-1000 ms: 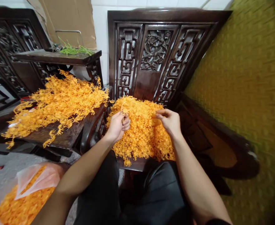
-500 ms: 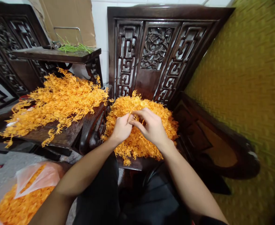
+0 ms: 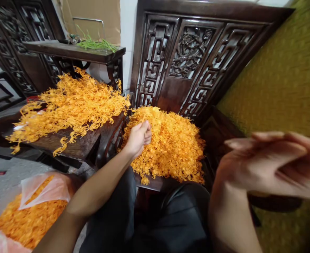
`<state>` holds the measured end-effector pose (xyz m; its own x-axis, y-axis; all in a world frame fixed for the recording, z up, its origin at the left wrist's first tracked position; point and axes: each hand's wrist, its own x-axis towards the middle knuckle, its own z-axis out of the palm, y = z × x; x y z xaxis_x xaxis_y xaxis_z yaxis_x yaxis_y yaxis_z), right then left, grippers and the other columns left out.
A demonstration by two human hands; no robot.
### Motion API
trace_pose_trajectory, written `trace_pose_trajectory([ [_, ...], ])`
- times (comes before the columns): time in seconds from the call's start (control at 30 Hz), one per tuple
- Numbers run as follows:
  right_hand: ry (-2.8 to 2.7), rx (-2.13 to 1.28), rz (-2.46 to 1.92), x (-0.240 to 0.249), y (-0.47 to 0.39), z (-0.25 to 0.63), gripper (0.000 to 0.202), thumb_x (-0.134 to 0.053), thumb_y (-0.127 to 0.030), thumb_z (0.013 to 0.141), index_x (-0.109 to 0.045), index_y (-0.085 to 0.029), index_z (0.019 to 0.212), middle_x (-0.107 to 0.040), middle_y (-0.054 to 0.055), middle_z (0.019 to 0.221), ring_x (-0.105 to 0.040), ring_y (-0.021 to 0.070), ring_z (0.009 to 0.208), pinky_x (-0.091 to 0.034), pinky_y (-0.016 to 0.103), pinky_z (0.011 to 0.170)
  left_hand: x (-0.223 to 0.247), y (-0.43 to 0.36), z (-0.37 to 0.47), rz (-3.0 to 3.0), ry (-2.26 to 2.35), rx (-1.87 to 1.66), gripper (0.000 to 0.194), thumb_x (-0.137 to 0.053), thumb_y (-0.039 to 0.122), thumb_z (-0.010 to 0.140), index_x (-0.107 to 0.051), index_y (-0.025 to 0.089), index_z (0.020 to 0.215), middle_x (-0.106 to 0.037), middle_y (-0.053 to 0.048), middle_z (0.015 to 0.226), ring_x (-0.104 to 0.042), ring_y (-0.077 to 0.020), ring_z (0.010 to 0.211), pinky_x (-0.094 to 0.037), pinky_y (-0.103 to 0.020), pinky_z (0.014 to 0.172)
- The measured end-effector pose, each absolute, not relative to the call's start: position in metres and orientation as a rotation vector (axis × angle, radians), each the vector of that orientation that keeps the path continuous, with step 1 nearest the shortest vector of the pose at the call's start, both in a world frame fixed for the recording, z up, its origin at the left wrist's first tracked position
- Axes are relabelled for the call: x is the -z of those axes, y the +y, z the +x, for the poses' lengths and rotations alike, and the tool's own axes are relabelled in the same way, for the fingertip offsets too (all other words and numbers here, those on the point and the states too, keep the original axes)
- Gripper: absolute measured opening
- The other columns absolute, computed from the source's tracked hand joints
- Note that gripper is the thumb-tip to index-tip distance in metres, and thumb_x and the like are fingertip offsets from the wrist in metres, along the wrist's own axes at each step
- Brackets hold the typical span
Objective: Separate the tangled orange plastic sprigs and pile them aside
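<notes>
A heap of small curly orange plastic pieces (image 3: 170, 147) covers the wooden chair seat in front of me. Over its left side, my left hand (image 3: 140, 137) is closed, thumb against the curled fingers. A thin orange plastic piece seems to stick up at the fingertips, though it is hard to separate from the heap behind. Off to the right and close to the camera, my right hand (image 3: 273, 165) is raised away from the heap. Motion smears its fingers, so whether it holds anything does not show.
Strings of orange pieces (image 3: 78, 105) spread over a wooden seat at left. Below stands a plastic bag (image 3: 45, 193) of more orange pieces. Green stems (image 3: 96, 44) lie on a small dark table (image 3: 73, 51). A carved chair back (image 3: 181, 80) rises behind the heap; a yellow woven surface (image 3: 281, 84) flanks the right.
My right hand has left my left hand and swung far right and nearer the camera. My left hand stays over the heap, closed. The view has shifted slightly.
</notes>
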<state>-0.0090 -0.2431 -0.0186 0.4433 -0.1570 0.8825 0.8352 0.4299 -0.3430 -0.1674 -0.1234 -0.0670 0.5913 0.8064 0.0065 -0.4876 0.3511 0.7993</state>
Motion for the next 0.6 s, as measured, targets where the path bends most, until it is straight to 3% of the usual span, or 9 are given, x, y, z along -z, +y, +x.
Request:
trace_pose_trajectory([
  [0.17,-1.187,0.199,-1.482,0.061,-0.198,0.037,0.028,-0.059,-0.035,0.095,-0.075,-0.019,0.112,-0.077,0.01,0.105,-0.074,0.0262,0.097,-0.059,0.046,0.09,0.062,-0.144,-0.162,0.815,0.237,-0.753,0.032,-0.057,0.043,0.098,-0.049,0.018,0.081,-0.037,0.008,0.052,-0.024,-0.0039,0.041,-0.017,-0.017,0.041],
  [0.3,-1.187,0.038,-1.603,0.086,-0.183,0.057,0.043,-0.056,-0.048,0.096,-0.066,-0.017,0.124,-0.07,0.016,0.128,-0.065,0.0283,0.122,-0.047,0.052,0.108,0.059,-0.146,-0.162,0.752,0.214,-0.748,0.029,-0.055,0.04,0.1,-0.05,0.017,0.082,-0.036,0.007,0.052,-0.023,-0.0041,0.041,-0.017,-0.017,0.042],
  [0.37,-1.037,0.038,-1.44,0.08,-0.188,0.047,0.045,-0.045,-0.056,0.1,-0.062,-0.02,0.123,-0.072,0.013,0.121,-0.068,0.0245,0.116,-0.052,0.047,0.102,0.058,-0.144,-0.162,0.723,0.205,-0.751,0.029,-0.053,0.038,0.101,-0.051,0.017,0.081,-0.035,0.007,0.052,-0.023,-0.0044,0.042,-0.017,-0.017,0.042],
  [0.47,-0.885,-0.261,-1.216,0.064,-0.2,0.018,0.057,-0.036,-0.072,0.097,-0.061,-0.021,0.104,-0.071,0.006,0.087,-0.074,0.0213,0.087,-0.061,0.038,0.078,0.057,-0.143,-0.163,0.688,0.184,-0.764,0.028,-0.051,0.037,0.102,-0.052,0.017,0.082,-0.035,0.007,0.053,-0.023,-0.0047,0.042,-0.018,-0.017,0.042],
  [0.53,-0.944,-0.539,-1.196,0.059,-0.204,-0.002,0.058,-0.054,-0.076,0.087,-0.061,-0.022,0.105,-0.067,0.003,0.078,-0.073,0.0211,0.077,-0.062,0.036,0.071,0.057,-0.143,-0.162,0.66,0.172,-0.766,0.028,-0.051,0.037,0.102,-0.053,0.017,0.082,-0.035,0.007,0.053,-0.022,-0.0049,0.042,-0.018,-0.017,0.042],
  [0.6,-1.074,-0.669,-1.211,0.06,-0.201,-0.019,0.065,-0.075,-0.067,0.077,-0.058,-0.024,0.122,-0.068,0.001,0.079,-0.072,0.0209,0.074,-0.063,0.037,0.071,0.057,-0.145,-0.161,0.631,0.166,-0.756,0.028,-0.053,0.037,0.101,-0.052,0.017,0.082,-0.035,0.007,0.052,-0.021,-0.0048,0.041,-0.019,-0.017,0.041],
])
